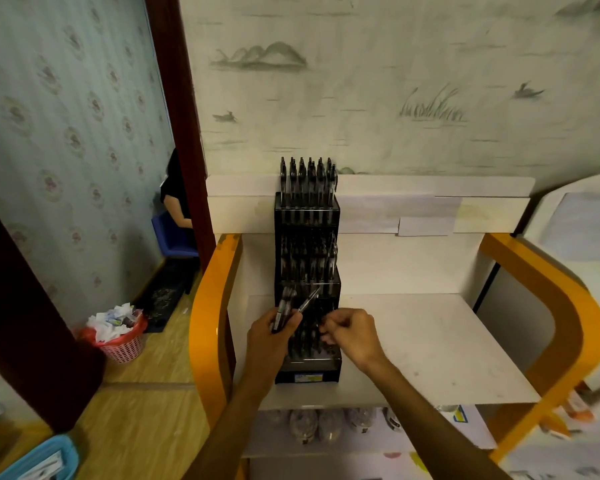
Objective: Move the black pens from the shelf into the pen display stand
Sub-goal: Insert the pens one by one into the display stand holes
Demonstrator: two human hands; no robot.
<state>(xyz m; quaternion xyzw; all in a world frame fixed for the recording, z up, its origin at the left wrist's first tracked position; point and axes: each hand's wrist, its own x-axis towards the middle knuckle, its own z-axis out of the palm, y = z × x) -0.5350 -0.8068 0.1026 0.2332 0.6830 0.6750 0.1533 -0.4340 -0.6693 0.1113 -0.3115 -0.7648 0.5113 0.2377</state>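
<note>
A tall black stepped pen display stand rests on the white shelf, with rows of black pens in its tiers. My left hand is closed around a small bunch of black pens, held at the stand's lower left; one of them sticks out at an angle to the upper right. At the lowest tier my right hand pinches a black pen with its fingertips. That pen is mostly hidden by the fingers and the dark stand.
Orange curved frame arms flank the shelf on both sides. Below it a lower shelf holds several round packets. A pink bin full of paper stands on the floor at left. A person sits on a blue chair beyond the doorway.
</note>
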